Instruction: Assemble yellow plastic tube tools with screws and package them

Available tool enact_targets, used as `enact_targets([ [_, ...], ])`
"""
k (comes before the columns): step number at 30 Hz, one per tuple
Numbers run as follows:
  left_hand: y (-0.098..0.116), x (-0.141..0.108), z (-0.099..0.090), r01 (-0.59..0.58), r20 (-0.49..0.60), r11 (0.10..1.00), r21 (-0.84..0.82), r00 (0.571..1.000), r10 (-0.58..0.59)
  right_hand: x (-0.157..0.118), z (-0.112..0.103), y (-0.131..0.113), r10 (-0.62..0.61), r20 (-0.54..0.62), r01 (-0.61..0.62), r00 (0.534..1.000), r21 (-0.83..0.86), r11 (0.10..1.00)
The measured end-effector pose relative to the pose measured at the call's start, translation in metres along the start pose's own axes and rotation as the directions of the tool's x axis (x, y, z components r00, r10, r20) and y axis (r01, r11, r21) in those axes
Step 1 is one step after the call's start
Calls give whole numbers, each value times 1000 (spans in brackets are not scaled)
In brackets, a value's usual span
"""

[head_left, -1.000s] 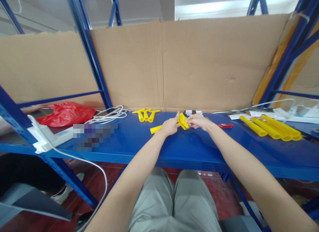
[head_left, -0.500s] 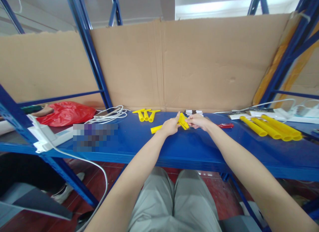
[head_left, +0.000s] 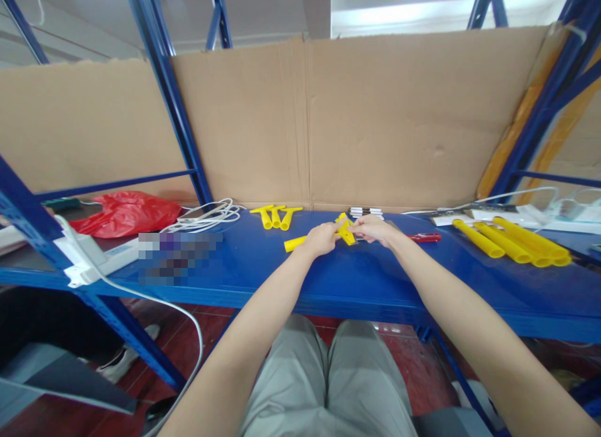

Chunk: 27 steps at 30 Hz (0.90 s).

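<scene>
A yellow T-shaped tool (head_left: 346, 230) with a tubular handle lies slantwise over the blue shelf. My left hand (head_left: 321, 238) is wrapped round its handle, whose tube end (head_left: 293, 243) sticks out on the left. The left finger or thumb rests against the wide head. At the right side of that head, my right hand (head_left: 370, 228) has its fingers pinched together; whatever they hold is too small to make out. Just right of this hand lies a red-handled tool (head_left: 425, 237), partly hidden behind the wrist.
Several yellow T-shaped heads (head_left: 282, 218) stand left of my hands. Small black-and-white pieces (head_left: 365, 211) lie behind them. Several yellow tubes (head_left: 526, 244) rest at right. Left are a white cable (head_left: 213, 216), power strip (head_left: 117, 255) and red bag (head_left: 129, 215). Cardboard (head_left: 375, 124) walls the back.
The raised finger of my left hand has come down onto the yellow head. My right hand stays beside the head, its fingers pinched as before.
</scene>
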<state>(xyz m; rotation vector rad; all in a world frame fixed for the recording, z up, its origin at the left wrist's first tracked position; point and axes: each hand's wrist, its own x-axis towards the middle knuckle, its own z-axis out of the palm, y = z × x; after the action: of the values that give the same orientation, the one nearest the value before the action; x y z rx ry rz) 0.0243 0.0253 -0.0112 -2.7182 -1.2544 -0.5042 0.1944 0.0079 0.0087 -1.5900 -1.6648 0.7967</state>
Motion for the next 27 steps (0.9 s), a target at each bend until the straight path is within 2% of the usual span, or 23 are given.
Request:
enact_targets([
  [2, 1, -1, -2, -15, 12, 1000, 20, 1000, 15, 1, 2, 0, -9, -53, 6, 999, -54, 999],
  [6, 4, -2, -5, 0, 25, 999, 35, 1000, -1, 6, 5, 0, -115, -177, 83, 977, -178, 981],
  [11, 7, -3, -7, 6, 21, 1000, 22, 1000, -7, 12, 5, 3, -136, -287, 110, 948, -104, 988],
  [13, 7, -3, -7, 5, 14, 1000, 14, 1000, -6, 11, 4, 4, -99, -277, 81, 956, -77, 994],
  [15, 7, -3, -7, 9, 6, 1000, 9, 1000, -9, 10, 3, 5, -47, -216, 29, 975, -88, 996],
  [18, 6, -3, -7, 13, 3, 1000, 1, 1000, -13, 13, -2, 10, -35, -170, 1, 985, -197, 980],
  [22, 5, -2, -6, 39, 18, 999, -8, 999, -39, 25, -19, 25, -122, -266, -24, 956, -486, 874],
  [25, 2, -1, -3, 44, 32, 999, -21, 999, -43, 30, -36, 39, -70, -257, -105, 964, -605, 789],
  [27, 0, 0, -2, 36, 39, 999, -31, 999, -35, 31, -44, 47, -39, -234, -122, 971, -635, 763],
])
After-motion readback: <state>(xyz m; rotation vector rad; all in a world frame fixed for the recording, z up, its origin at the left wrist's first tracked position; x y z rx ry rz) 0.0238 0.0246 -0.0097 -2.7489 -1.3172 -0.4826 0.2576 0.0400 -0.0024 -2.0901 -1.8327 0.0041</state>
